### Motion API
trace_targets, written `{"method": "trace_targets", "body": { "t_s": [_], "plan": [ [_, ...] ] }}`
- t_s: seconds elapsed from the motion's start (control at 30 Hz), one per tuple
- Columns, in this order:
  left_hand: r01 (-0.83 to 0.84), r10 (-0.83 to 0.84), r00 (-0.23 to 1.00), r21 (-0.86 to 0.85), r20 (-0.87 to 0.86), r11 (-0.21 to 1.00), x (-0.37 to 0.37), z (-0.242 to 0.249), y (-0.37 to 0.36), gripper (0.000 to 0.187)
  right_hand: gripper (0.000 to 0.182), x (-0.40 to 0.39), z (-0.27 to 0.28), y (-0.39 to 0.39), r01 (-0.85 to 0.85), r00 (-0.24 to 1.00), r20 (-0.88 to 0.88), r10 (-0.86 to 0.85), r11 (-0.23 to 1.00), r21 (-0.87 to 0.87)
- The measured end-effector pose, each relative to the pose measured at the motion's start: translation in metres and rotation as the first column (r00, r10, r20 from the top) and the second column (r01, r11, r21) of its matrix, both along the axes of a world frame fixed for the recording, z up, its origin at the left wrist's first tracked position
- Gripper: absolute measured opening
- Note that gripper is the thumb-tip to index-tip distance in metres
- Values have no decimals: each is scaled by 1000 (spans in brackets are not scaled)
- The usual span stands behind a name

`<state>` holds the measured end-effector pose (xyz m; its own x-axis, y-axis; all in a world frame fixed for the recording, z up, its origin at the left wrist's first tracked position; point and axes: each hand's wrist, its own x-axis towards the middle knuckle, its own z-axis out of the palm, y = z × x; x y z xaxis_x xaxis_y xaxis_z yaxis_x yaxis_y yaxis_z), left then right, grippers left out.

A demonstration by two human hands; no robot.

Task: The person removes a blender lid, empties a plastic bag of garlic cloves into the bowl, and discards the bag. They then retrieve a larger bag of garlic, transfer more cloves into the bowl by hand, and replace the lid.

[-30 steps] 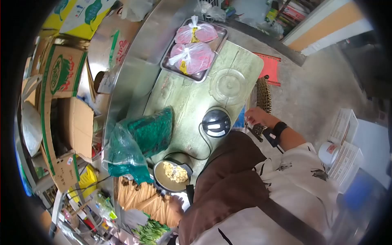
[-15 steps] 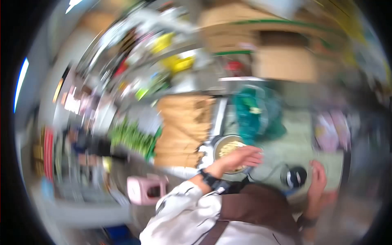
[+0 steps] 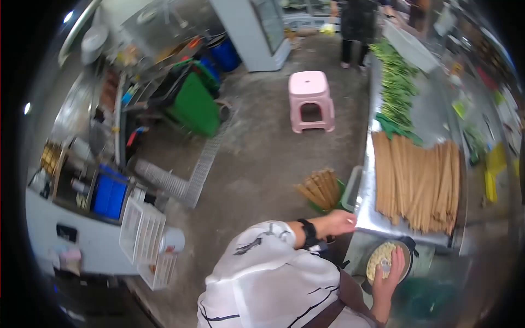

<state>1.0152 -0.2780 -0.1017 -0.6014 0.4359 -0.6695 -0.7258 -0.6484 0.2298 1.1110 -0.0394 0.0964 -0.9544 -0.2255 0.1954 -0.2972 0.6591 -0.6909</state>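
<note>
1. Bowl with pale pieces in it stands on the pale tabletop, just past the near edge of the metal counter, toward the person's body.
2. Right hand is over the bowl, its fingers extended and the thumb apart, not clenched. The palm faces down, so I cannot tell whether the fingertips touch the pieces. A shiny patch shows beside them; what it is remains unclear.
3. Left hand is at the counter's near left corner, with a dark band on the wrist. Its fingers are curled; whether they grasp anything or touch the edge, I cannot tell.
4. As I judge it, the step in hand is a reach over the bowl with the right hand, the left keeping clear of it.
5. From this pose, a next move at the pieces would call for lowering the right fingers inside the rim and closing them gently, without tipping the bowl.
6. Long brown sticks lie in a wide row along the counter's near end, close to the bowl; leafy greens lie beyond them, along the left edge.
</note>
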Motion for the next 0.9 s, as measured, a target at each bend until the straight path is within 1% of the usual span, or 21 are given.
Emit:
{"method": "trace_targets", "body": {
  "t_s": [0.03,0.07,0.1,0.13,0.17,0.2,0.23,0.27,0.3,0.33,0.37,0.43,0.5,0.53,0.6,0.63,0.7,0.77,0.8,0.83,0.9],
  "plan": [
    [-186,184,981,16,61,982,15,20,-48,16,49,-7,-2,-2,-24,1000,8,25,999,-25],
    [-250,264,964,-237,31,939,31,7,-97,18,49,-15,-1,-5,-44,999,14,45,998,-51],
    [-322,297,946,-485,-129,813,47,18,-146,16,48,-23,1,-10,-50,999,-1,50,999,-10],
    [-651,620,758,-294,-202,700,39,-15,-218,14,47,-32,1,-10,-80,997,0,80,997,-18],
    [-882,860,471,-78,-198,465,25,-33,-299,21,46,-41,-1,-10,-106,994,1,106,994,-24],
    [-828,729,478,24,-490,560,25,57,-371,11,45,-49,-1,-12,-120,992,23,121,991,-55],
    [-992,834,101,-123,-543,40,1,162,-393,20,43,-54,-6,-14,-95,995,5,96,990,-105],
    [-996,678,42,-83,-734,-28,5,243,-422,37,44,-57,-1,-22,-93,995,30,96,992,-88],
    [-998,596,-59,58,-801,-20,6,291,-458,50,44,-60,6,-26,-85,995,51,88,994,-62],
    [-959,681,-66,-141,-729,-245,5,337,-462,51,45,-63,6,-25,-91,995,46,94,995,-49],
    [-976,656,155,-217,-738,-14,12,326,-517,53,46,-66,5,-25,-71,996,55,74,996,-61],
    [-889,548,457,-366,-701,274,-1,295,-520,51,46,-67,2,-21,-33,995,92,40,997,-76],
    [-665,511,715,-690,-477,285,-12,256,-458,44,46,-68,-3,-19,-29,996,77,37,994,-101],
    [-578,493,788,-720,-369,384,-22,209,-448,36,46,-66,-5,-16,-17,996,81,25,994,-107],
    [-385,414,890,-806,-194,450,-43,145,-389,37,45,-57,9,-10,17,996,85,-10,997,-77],
    [-348,364,917,-774,-163,529,-52,143,-354,38,43,-59,10,-4,24,996,87,-16,995,-92],
    [-386,301,921,-692,-249,610,-76,147,-302,39,40,-50,2,17,103,988,125,-87,986,-131],
    [-458,153,866,-635,-475,621,-95,155,-257,42,35,-39,21,27,148,989,43,-145,987,-66],
    [-441,57,845,-632,-532,638,-108,170,-225,41,32,-30,39,31,220,975,27,-219,975,-36],
    [-402,-4,801,-544,-598,737,-115,184,-195,42,30,-17,43,39,299,953,-25,-301,952,-63],
    [-289,-164,725,-511,-669,810,-121,218,-123,43,26,16,40,65,462,883,-28,-468,878,-123]
  ]
}}
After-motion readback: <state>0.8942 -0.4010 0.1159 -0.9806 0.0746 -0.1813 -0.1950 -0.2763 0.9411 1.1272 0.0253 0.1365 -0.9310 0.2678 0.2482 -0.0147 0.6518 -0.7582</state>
